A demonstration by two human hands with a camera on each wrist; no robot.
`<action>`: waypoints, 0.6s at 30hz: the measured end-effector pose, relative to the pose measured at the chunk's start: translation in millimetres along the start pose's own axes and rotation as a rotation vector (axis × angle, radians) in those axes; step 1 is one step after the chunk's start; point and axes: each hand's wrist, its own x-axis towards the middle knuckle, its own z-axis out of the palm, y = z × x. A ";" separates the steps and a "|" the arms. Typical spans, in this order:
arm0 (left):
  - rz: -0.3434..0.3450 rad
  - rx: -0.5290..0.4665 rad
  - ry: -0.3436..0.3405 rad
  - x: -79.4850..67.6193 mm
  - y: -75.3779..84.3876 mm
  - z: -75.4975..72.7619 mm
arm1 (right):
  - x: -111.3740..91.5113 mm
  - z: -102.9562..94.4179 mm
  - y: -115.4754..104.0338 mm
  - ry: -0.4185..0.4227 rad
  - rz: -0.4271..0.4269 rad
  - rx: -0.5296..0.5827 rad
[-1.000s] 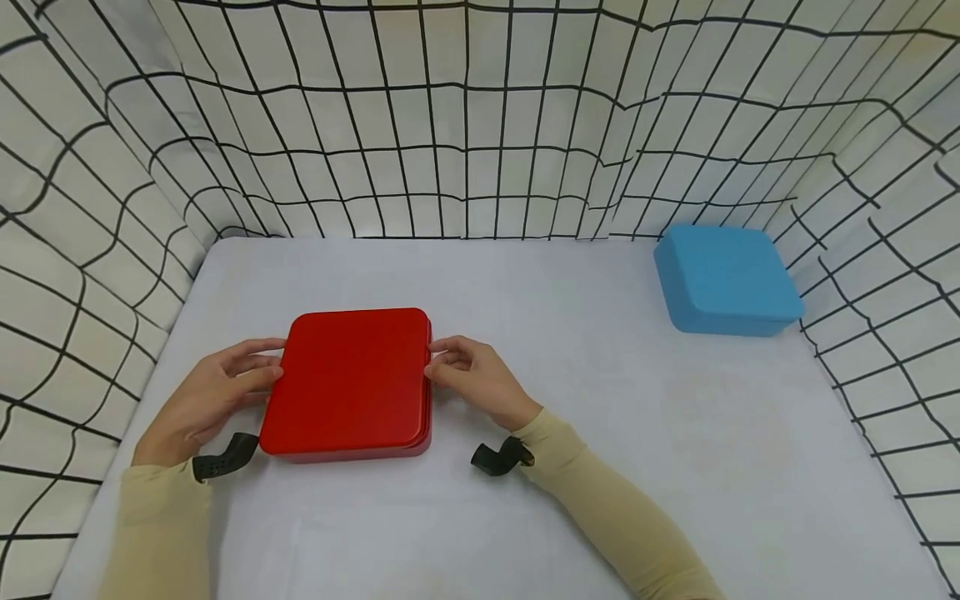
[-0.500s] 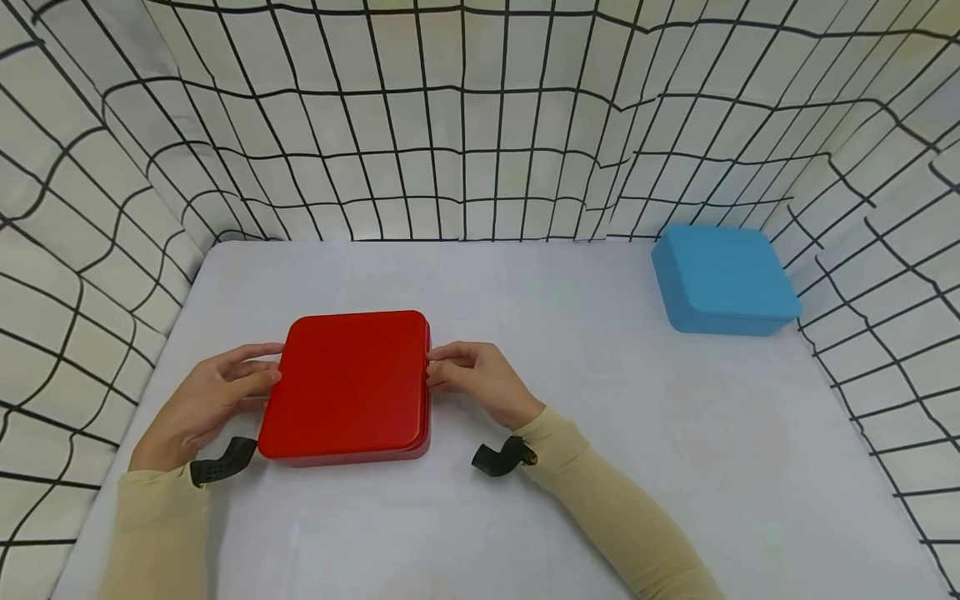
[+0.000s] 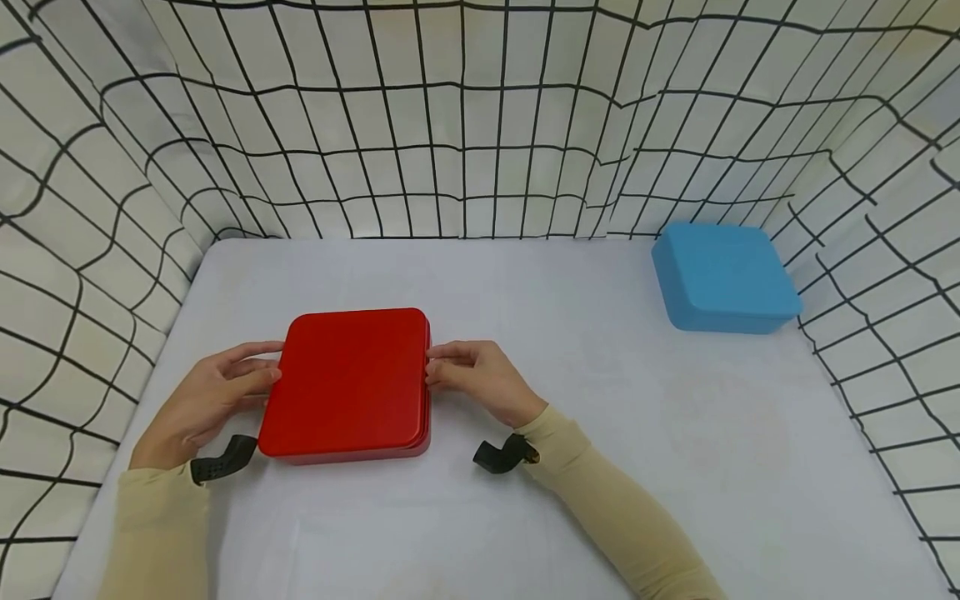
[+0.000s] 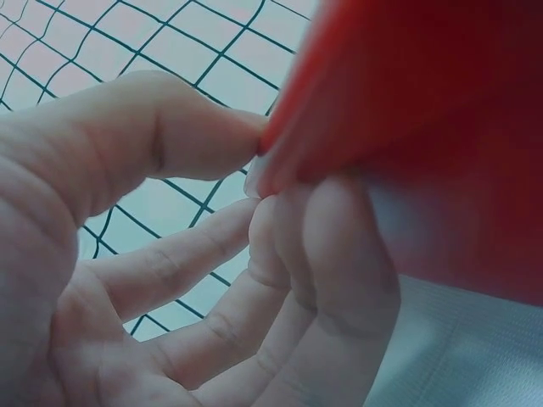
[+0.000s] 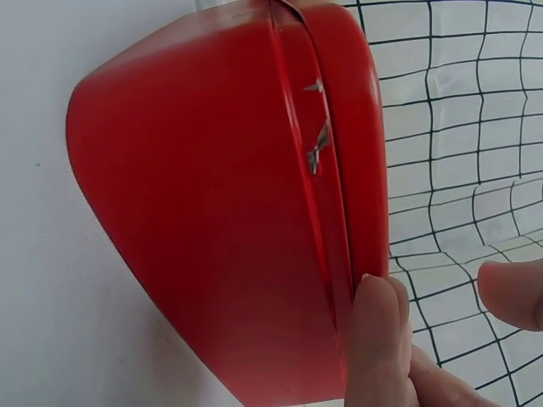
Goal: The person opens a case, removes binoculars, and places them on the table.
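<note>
Head view, from the left: white backdrop with black grid lines [image 3: 442, 121] runs along the left, far and right sides of the white table [image 3: 360, 533]. Left forearm in a pale yellow sleeve [image 3: 156, 533]; a black wrist piece [image 3: 223, 460] juts from its cuff, near the box's near-left corner. Left hand [image 3: 206, 400] grasps the left edge of the red lidded box [image 3: 348, 383]; the left wrist view shows the thumb tip on the upper edge and several bent fingers against the side below it. Red box lies flat on the left half of the table, between the two hands, lid on top. Right wrist view: narrow seam between lid and body, with small silvery marks beside it. Right hand [image 3: 483, 379] grasps the box's right edge, fingers bent, tips against the lid rim near the seam; one digit stands apart from the box in the wrist view. Second black wrist piece [image 3: 501, 456] at the right cuff. Far right: blue box [image 3: 731, 279] at the table's far-right corner, beside the backdrop, well apart from both hands.
</note>
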 end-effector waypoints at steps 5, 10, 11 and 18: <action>0.006 0.002 0.003 0.2 0.8 -0.1 | -0.9 0.1 -1.9 -0.011 -0.015 0.000; 0.006 0.005 0.002 0.8 0.6 -0.6 | -1.0 0.3 -2.2 -0.008 -0.022 0.007; 0.004 -0.001 0.003 0.7 0.7 -0.6 | -1.0 0.3 -2.4 -0.003 -0.018 0.008; 0.010 -0.015 -0.001 -2.8 0.9 -1.1 | 0.1 -0.8 -2.6 0.015 0.017 0.016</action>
